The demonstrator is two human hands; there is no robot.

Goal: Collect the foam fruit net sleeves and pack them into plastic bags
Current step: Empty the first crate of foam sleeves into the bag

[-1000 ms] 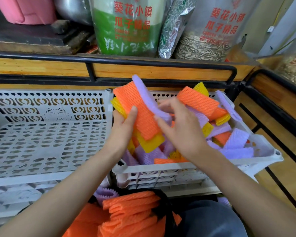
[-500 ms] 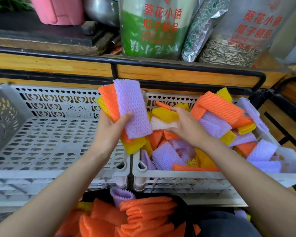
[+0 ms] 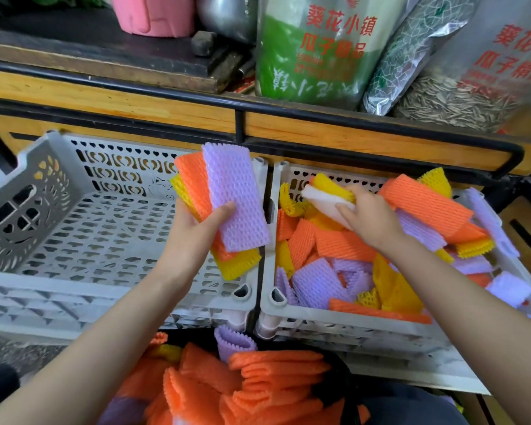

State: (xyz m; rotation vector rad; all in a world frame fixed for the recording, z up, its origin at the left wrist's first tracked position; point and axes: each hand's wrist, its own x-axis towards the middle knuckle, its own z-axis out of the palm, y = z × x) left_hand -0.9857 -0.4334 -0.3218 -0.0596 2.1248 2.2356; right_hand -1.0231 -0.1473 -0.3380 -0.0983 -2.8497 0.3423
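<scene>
At the left, above the right edge of the grey crate (image 3: 105, 234), the left hand (image 3: 193, 231) grips a stack of sleeves (image 3: 236, 194) with the thumb pressed on the purple top one – orange and yellow lie under it. A second ago this purple sleeve was only being laid on. Since then the right hand (image 3: 371, 219) has gone back into the right crate (image 3: 288, 305), and now its fingers (image 3: 344, 210) pinch a white sleeve (image 3: 322, 200), a yellow one touching it. I judge the collecting is going on piece by piece – many loose sleeves remain there, and the black bag (image 3: 341, 381) below already holds orange ones.
</scene>
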